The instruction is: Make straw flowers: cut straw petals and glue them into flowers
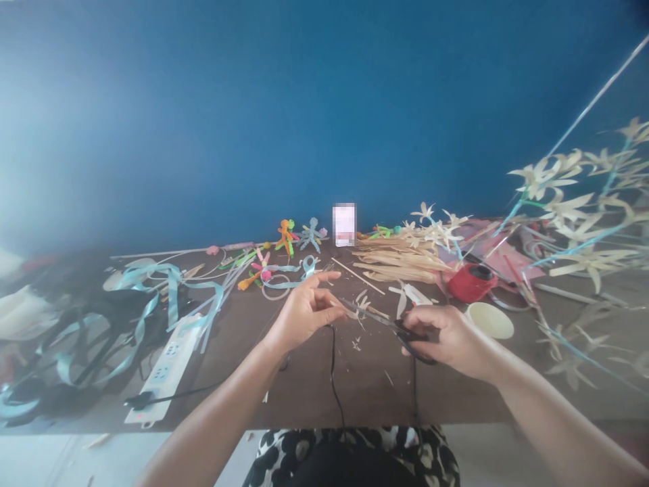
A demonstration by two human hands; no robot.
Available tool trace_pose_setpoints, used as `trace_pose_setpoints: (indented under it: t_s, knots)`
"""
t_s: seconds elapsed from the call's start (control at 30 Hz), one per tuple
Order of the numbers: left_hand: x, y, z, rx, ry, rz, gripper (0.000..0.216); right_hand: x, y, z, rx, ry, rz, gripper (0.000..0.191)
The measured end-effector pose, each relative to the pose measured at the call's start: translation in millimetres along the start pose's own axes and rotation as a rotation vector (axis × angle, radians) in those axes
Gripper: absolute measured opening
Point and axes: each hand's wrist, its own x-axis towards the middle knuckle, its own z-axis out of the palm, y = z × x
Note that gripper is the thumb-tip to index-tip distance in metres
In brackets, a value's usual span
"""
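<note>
My right hand (446, 336) is closed on the black handles of a pair of scissors (385, 322), whose blades point left toward my left hand. My left hand (304, 310) pinches a small pale straw piece (353, 312) between thumb and fingers, right at the blade tips. Both hands hover just above a brown table (314, 379). Small straw snippets (357, 343) lie on the table below the blades.
A bundle of straw strips (400, 260) and straw flowers (436, 230) lie behind, beside a red tape roll (471, 282) and a pale bowl (489, 319). Light blue ribbons (172, 291), a white power strip (165, 368) and pipe-cleaner figures (299, 237) fill the left. Flower stems (578, 210) hang at right.
</note>
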Motion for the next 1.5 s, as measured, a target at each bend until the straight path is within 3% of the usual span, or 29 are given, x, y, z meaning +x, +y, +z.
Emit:
trace_pose_setpoints:
  t_s: [0.2,0.33,0.53,0.67,0.93,1.2,1.5]
  knots:
    - [0.4,-5.8,7.6,-0.050,0.007,-0.011,0.052,9.0,-0.5,27.8,0.559,0.063,0.074,0.024]
    - [-0.3,-13.6,15.2,-0.089,0.016,-0.027,0.050,19.0,-7.3,52.8,0.759,0.177,0.082,0.024]
    - [-1.1,-27.7,21.5,-0.126,0.048,-0.044,0.045,27.0,-12.2,76.0,0.942,0.217,0.091,0.023]
    - [-3.9,-34.4,22.4,-0.272,0.038,-0.085,0.043,28.0,-10.7,81.0,0.993,0.222,0.082,0.024]
    - [-9.5,-55.4,25.6,-0.600,0.064,-0.318,0.036,27.7,-2.8,87.0,1.058,0.202,0.124,0.025]
    - [-11.2,-66.2,27.0,-0.106,0.054,-0.237,0.021,29.4,10.7,83.1,0.978,0.102,0.187,0.024]
    - [-14.3,-74.1,34.0,0.022,0.042,-0.161,0.015,35.2,12.9,82.8,0.905,0.091,0.177,0.022]
